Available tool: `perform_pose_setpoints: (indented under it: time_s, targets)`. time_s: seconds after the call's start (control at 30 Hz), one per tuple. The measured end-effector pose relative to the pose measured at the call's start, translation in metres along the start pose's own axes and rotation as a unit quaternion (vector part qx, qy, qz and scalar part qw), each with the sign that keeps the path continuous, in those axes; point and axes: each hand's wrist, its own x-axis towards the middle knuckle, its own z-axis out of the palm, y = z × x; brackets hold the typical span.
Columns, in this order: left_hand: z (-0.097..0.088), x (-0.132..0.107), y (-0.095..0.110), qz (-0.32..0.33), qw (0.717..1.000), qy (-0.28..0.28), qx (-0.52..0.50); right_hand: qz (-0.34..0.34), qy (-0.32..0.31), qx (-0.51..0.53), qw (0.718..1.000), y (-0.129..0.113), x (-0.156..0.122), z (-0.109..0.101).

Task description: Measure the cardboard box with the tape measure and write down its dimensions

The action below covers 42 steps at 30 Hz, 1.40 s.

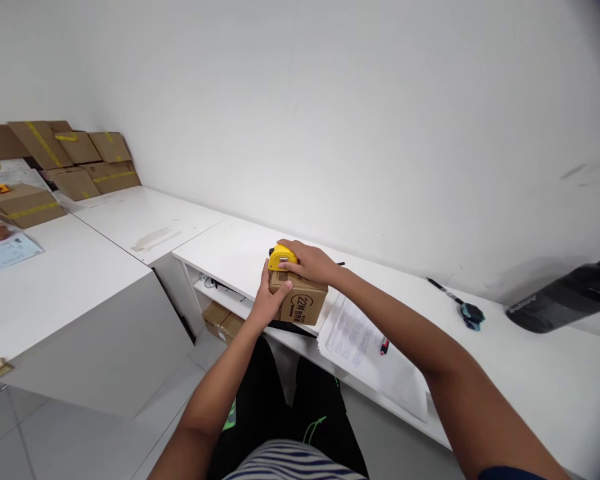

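Yel. tape meas. (281,256): 1. Sm. ctn (304,305): 1. Btl (555,300): 1. Red pen (385,346): 1. Far-L ctns (114,175): 7+.

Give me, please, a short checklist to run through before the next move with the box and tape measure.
1. Box steadied by the left hand: ok, thumb on its front.
2. Tape measure in the right hand: ok, at the box's top.
3. Tape's reading: cannot tell, too small.
4. Pen in sight: ok, on the papers.
5. Right hand free for the pen: not ok, occupied.
6. Bottle apart from the box: ok.
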Motion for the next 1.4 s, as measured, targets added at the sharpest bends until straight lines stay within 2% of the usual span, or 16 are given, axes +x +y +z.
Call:
perform_pose_setpoints:
  time_s: [0.1, 0.27, 0.4, 0.47, 0.6, 0.7, 0.77, 1.07, 1.23, 1.3, 1.4]
  targets:
    - [0.006, -0.005, -0.007, 0.022, 0.998, 0.043, 0.03, -0.012, -0.011, -0.022, 1.0, -0.004, 0.0, -0.001]
    - [0.01, -0.008, -0.015, 0.027, 0.997, 0.055, 0.051, -0.038, -0.043, -0.056, 0.997, -0.005, 0.002, -0.006]
    - [0.01, -0.007, -0.014, 0.015, 0.994, 0.082, 0.076, -0.036, -0.058, -0.054, 0.996, 0.002, -0.006, -0.021]
    - [0.01, -0.006, -0.014, 0.015, 0.992, 0.089, 0.092, -0.016, -0.055, -0.036, 0.998, 0.011, -0.021, -0.032]
    - [0.008, -0.005, -0.014, 0.027, 0.989, 0.089, 0.116, 0.053, -0.041, -0.025, 0.997, 0.034, -0.068, -0.052]
    - [0.008, -0.003, -0.015, 0.026, 0.985, 0.101, 0.14, 0.109, -0.029, -0.049, 0.992, 0.046, -0.099, -0.062]
    - [0.008, -0.001, -0.015, 0.024, 0.982, 0.106, 0.155, 0.122, -0.022, -0.052, 0.991, 0.05, -0.108, -0.064]
    - [0.005, 0.0, -0.014, 0.013, 0.982, 0.092, 0.163, 0.123, -0.026, -0.089, 0.988, 0.056, -0.099, -0.064]
    - [0.008, -0.002, -0.011, 0.002, 0.986, 0.096, 0.138, 0.136, -0.015, -0.081, 0.987, 0.052, -0.1, -0.064]
    - [0.011, -0.001, -0.009, -0.018, 0.989, 0.094, 0.115, 0.134, -0.009, -0.064, 0.989, 0.046, -0.091, -0.063]
    - [0.016, -0.001, -0.006, -0.029, 0.99, 0.095, 0.098, 0.113, -0.011, -0.028, 0.993, 0.034, -0.063, -0.051]
